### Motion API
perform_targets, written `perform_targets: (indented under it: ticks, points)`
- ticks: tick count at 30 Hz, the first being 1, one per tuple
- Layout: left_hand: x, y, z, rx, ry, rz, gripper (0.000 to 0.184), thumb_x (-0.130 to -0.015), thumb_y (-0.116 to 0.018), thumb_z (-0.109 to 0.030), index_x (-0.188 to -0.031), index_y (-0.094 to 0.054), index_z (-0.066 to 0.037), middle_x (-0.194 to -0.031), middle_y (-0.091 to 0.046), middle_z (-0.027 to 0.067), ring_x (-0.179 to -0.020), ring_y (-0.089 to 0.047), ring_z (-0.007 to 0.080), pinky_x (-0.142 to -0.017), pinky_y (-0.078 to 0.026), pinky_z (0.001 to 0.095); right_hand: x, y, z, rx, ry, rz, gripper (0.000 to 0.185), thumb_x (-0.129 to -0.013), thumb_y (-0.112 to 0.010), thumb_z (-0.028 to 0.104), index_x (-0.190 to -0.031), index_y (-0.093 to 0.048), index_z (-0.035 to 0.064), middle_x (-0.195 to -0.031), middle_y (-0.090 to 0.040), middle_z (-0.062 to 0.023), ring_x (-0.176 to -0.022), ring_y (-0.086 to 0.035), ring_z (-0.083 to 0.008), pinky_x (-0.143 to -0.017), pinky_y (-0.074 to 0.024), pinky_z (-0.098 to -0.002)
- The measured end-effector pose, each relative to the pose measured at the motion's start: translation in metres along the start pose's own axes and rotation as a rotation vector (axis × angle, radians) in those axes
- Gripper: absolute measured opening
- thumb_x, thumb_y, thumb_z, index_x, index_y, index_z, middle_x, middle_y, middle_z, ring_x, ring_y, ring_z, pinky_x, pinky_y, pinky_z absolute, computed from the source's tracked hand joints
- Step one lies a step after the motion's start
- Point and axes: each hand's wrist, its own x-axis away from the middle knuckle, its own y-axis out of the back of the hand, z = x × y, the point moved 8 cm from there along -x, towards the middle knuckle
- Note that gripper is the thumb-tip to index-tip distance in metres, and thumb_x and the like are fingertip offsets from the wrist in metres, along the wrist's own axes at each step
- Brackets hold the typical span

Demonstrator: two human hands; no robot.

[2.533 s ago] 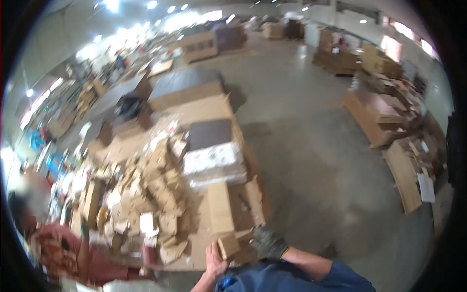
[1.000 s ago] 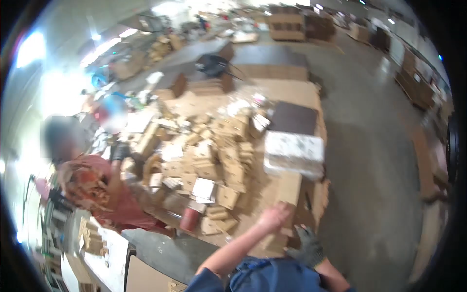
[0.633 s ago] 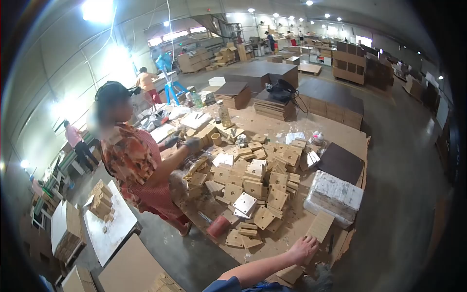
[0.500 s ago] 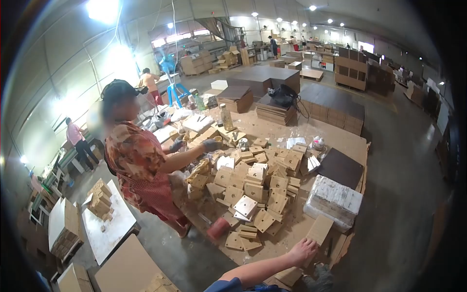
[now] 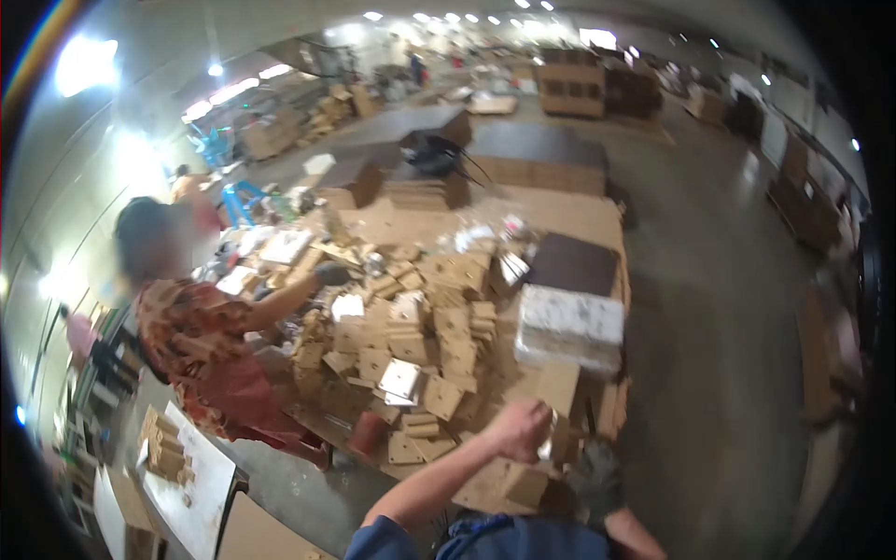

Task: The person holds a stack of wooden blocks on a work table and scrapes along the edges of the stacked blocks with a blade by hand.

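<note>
Bare and curled, my left hand (image 5: 520, 429) is closed over the near end of a long tan block (image 5: 558, 385). A small pale, shiny patch shows at its fingers, too blurred to name. My right hand (image 5: 595, 478), in a dark grey glove, is just to the right, near the table's front edge; its fingers are blurred. A short tan block (image 5: 525, 485) lies between my hands and my body. Beyond the long block sits a white wrapped stack (image 5: 569, 322), with a dark brown panel (image 5: 574, 261) behind it.
Many drilled tan wooden pieces (image 5: 453, 336) are heaped left of my hands. A red cylinder (image 5: 367, 432) lies at the front edge. A co-worker (image 5: 201, 327) stands at the left, a gloved hand over the heap. Dark board stacks (image 5: 537, 154) stand at the back.
The view has turned to the right, so the table appears further left. My left hand has gone from lying on the long block to a tighter curl. More of my right glove shows.
</note>
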Motion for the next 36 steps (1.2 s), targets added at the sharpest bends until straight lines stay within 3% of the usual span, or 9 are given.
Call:
perform_targets:
  ticks: [1, 5, 10, 14, 22, 28, 29, 32, 36]
  points:
    - [0.004, 0.017, -0.009, 0.014, 0.005, -0.035, 0.08, -0.048, -0.079, -0.029, -0.116, -0.048, 0.002, -0.111, -0.049, 0.0224, -0.102, -0.05, 0.0385, -0.087, -0.044, 0.0429, -0.011, 0.005, -0.005, -0.255, -0.295, 0.147, 0.06, -0.068, -0.075, 0.018, -0.119, -0.051, -0.0039, -0.103, -0.056, -0.0228, -0.098, -0.056, -0.0356, -0.083, -0.0481, -0.0364]
    - [0.02, 0.038, -0.004, 0.173, 0.059, -0.228, 0.094, -0.045, -0.082, -0.028, -0.125, -0.044, 0.004, -0.117, -0.048, 0.0224, -0.112, -0.048, 0.0376, -0.095, -0.042, 0.0404, -0.016, -0.026, -0.03, -0.514, -0.312, 0.048, 0.092, -0.063, -0.082, 0.021, -0.137, -0.031, -0.0005, -0.126, -0.045, -0.0144, -0.109, -0.051, -0.0229, -0.088, -0.0472, -0.0353]
    - [0.034, 0.032, 0.012, 0.607, 0.186, -0.343, 0.091, -0.047, -0.085, -0.022, -0.126, -0.045, 0.004, -0.114, -0.05, 0.0145, -0.112, -0.049, 0.0268, -0.099, -0.038, 0.0351, -0.044, -0.043, -0.013, -0.449, -0.045, 0.054, 0.11, -0.057, -0.088, 0.03, -0.14, -0.023, -0.0016, -0.134, -0.04, -0.0153, -0.121, -0.044, -0.0239, -0.098, -0.0421, -0.0362]
    - [0.045, 0.006, 0.025, 1.135, 0.263, -0.41, 0.096, -0.05, -0.088, -0.013, -0.132, -0.04, 0.003, -0.12, -0.048, 0.0073, -0.119, -0.043, 0.0203, -0.104, -0.032, 0.0335, -0.067, -0.05, -0.009, -0.793, -0.038, 0.134, 0.115, -0.054, -0.089, 0.034, -0.14, -0.021, -0.0022, -0.138, -0.037, -0.016, -0.127, -0.039, -0.0245, -0.104, -0.0366, -0.0365]
    - [0.063, -0.011, 0.019, 1.247, 0.361, -0.32, 0.108, -0.055, -0.087, -0.007, -0.141, -0.023, 0.005, -0.141, -0.035, 0.0137, -0.131, -0.032, 0.0235, -0.109, -0.025, 0.0363, -0.078, -0.046, 0.007, -0.355, 0.017, 0.238, 0.115, -0.048, -0.087, 0.043, -0.135, -0.029, -0.0049, -0.13, -0.041, -0.0228, -0.123, -0.04, -0.0348, -0.104, -0.0331, -0.043]
    - [0.107, -0.07, 0.044, 1.405, 0.553, -0.28, 0.096, -0.079, -0.07, -0.03, -0.146, -0.009, 0.0, -0.15, -0.018, 0.0171, -0.138, -0.02, 0.0253, -0.112, -0.017, 0.0362, -0.084, -0.04, 0.022, 0.075, -0.084, 0.317, 0.1, -0.049, -0.081, 0.047, -0.128, -0.039, 0.0021, -0.122, -0.045, -0.0231, -0.115, -0.044, -0.0389, -0.098, -0.0363, -0.0457]
    - [0.112, -0.08, 0.041, 1.338, 0.562, -0.227, 0.084, -0.089, -0.054, -0.042, -0.146, -0.008, 0.0, -0.151, -0.017, 0.0174, -0.138, -0.02, 0.0251, -0.112, -0.016, 0.0355, -0.085, -0.043, 0.024, 0.099, -0.079, 0.35, 0.099, -0.05, -0.08, 0.048, -0.128, -0.039, 0.0027, -0.122, -0.045, -0.0231, -0.115, -0.043, -0.0387, -0.098, -0.0362, -0.0456]
    - [0.126, -0.106, 0.041, 1.37, 0.711, -0.152, 0.079, -0.093, -0.046, -0.046, -0.146, -0.007, 0.0, -0.151, -0.015, 0.0168, -0.138, -0.019, 0.025, -0.112, -0.016, 0.0337, -0.084, -0.053, 0.026, 0.148, -0.077, 0.46, 0.099, -0.052, -0.077, 0.053, -0.129, -0.04, 0.0027, -0.125, -0.044, -0.0233, -0.118, -0.042, -0.0379, -0.101, -0.0328, -0.0465]
    - [0.127, -0.126, 0.047, 1.343, 0.601, -0.235, 0.081, -0.094, -0.037, -0.054, -0.146, -0.003, -0.002, -0.152, -0.012, 0.0157, -0.139, -0.014, 0.0245, -0.112, -0.014, 0.0327, -0.069, -0.085, 0.017, 0.183, -0.048, 0.655, 0.101, -0.054, -0.074, 0.057, -0.131, -0.039, 0.0009, -0.129, -0.041, -0.0243, -0.122, -0.038, -0.0388, -0.105, -0.0287, -0.047]
